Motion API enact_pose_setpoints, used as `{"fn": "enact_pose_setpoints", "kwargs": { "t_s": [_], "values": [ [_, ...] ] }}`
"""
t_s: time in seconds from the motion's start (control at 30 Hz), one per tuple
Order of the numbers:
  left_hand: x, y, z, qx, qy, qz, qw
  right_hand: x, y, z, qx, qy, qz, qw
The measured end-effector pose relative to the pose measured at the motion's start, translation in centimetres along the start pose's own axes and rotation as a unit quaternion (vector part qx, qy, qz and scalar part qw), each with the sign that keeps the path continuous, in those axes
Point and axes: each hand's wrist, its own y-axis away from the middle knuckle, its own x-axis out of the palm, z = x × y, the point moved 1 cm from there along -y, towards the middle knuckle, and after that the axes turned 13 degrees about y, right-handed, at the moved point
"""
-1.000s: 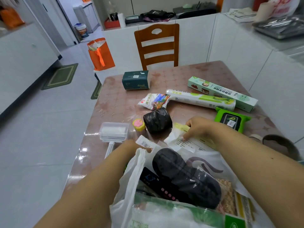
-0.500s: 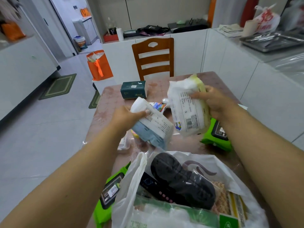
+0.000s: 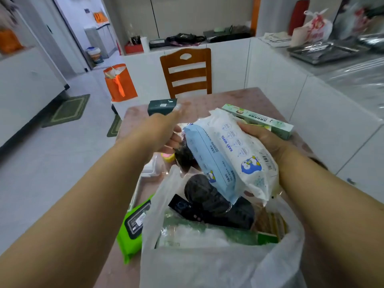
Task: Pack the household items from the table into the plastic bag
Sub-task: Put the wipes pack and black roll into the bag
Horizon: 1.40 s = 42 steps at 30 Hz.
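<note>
My right hand grips two wipe packs pressed together, a white baby-wipes pack and a blue-sided pack, tilted just above the mouth of the white plastic bag. My left hand lies at the packs' far left end with fingers stretched out, fingertips against the blue pack. Inside the bag lie a black wrapped item, a black box and green-printed packaging. Still on the table: a green wipes pack, a black roll, a long green-white box and a dark green tissue box.
A small yellow-pink item and a clear plastic piece lie left of the bag. A wooden chair stands at the table's far end, an orange bag on the floor to its left. White cabinets run along the right.
The two packs, held one in each hand, have come together in my right hand above the bag. My left hand has loosened off the blue pack and opened.
</note>
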Motion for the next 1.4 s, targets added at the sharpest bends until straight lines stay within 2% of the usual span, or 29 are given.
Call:
{"fn": "enact_pose_setpoints", "kwargs": {
  "t_s": [0.03,0.1,0.13,0.17,0.23,0.27,0.33,0.37,0.4,0.47,0.5,0.53,0.6,0.67,0.8,0.9,1.0,1.1,1.17,1.23,1.3,1.4],
  "values": [
    [-0.4,1.2,0.7,0.007,-0.097,-0.009,0.995,-0.1,0.6,-0.2,0.012,0.008,-0.001,1.000],
    [-0.8,3.8,2.7,0.006,-0.325,0.021,0.945,-0.1,1.4,-0.7,0.037,0.043,0.004,0.998],
    [-0.8,4.6,3.8,0.005,-0.377,0.043,0.925,0.1,1.7,-0.9,0.051,0.066,0.016,0.996],
    [-0.8,5.0,4.6,0.005,-0.364,0.058,0.930,0.5,1.9,-1.0,0.075,0.091,0.023,0.993],
    [-1.3,5.0,5.2,-0.027,-0.123,0.046,0.991,1.4,1.9,-1.1,0.114,0.152,0.021,0.981],
    [-2.0,4.7,5.2,-0.041,0.003,0.010,0.999,2.0,1.7,-1.2,0.125,0.182,0.021,0.975],
    [-3.3,4.9,4.5,-0.022,0.144,-0.043,0.988,3.9,0.9,-1.7,0.148,0.263,0.009,0.953],
    [-3.5,5.3,4.1,-0.003,0.191,-0.041,0.981,5.3,0.4,-2.3,0.149,0.361,0.001,0.921],
    [-3.5,5.9,3.9,0.015,0.226,-0.029,0.973,7.0,-0.3,-3.0,0.145,0.489,0.014,0.860],
    [-3.3,6.9,3.5,0.037,0.271,-0.021,0.962,9.6,-1.4,-4.7,0.083,0.735,0.018,0.673],
    [-3.4,7.2,3.5,0.049,0.284,-0.028,0.957,10.5,-1.5,-5.3,0.053,0.786,0.001,0.615],
    [-3.6,7.4,3.5,0.061,0.294,-0.039,0.953,11.3,-1.0,-5.5,0.024,0.800,-0.027,0.599],
    [-4.3,7.6,3.8,0.081,0.303,-0.053,0.948,12.4,1.0,-6.2,-0.021,0.776,-0.091,0.624],
    [-4.8,7.7,4.1,0.087,0.307,-0.051,0.946,13.3,2.6,-7.9,-0.083,0.764,-0.083,0.634],
    [-4.4,8.3,3.8,0.107,0.334,-0.024,0.936,14.7,2.6,-11.2,-0.095,0.802,-0.006,0.589],
    [-4.1,8.1,3.5,0.112,0.328,-0.016,0.938,14.6,0.8,-10.7,-0.069,0.740,0.011,0.669],
    [-4.3,8.3,3.6,0.097,0.320,-0.006,0.942,12.9,0.7,-9.7,-0.021,0.644,0.023,0.764],
    [-5.4,8.5,3.8,0.088,0.320,-0.005,0.943,10.0,0.6,-6.2,-0.104,0.503,-0.145,0.846],
    [-5.9,8.4,4.1,0.082,0.324,-0.007,0.943,7.1,-1.3,-3.8,-0.126,0.463,-0.279,0.832],
    [-6.0,7.8,4.4,0.076,0.330,-0.015,0.941,4.5,-4.4,-1.8,-0.074,0.511,-0.333,0.789],
    [-6.1,7.6,4.7,0.071,0.339,-0.020,0.938,2.7,-7.6,-1.4,-0.020,0.588,-0.320,0.742],
    [-6.3,7.7,5.0,0.065,0.352,-0.021,0.933,1.1,-11.6,-2.2,0.009,0.711,-0.253,0.655]
  ]
}}
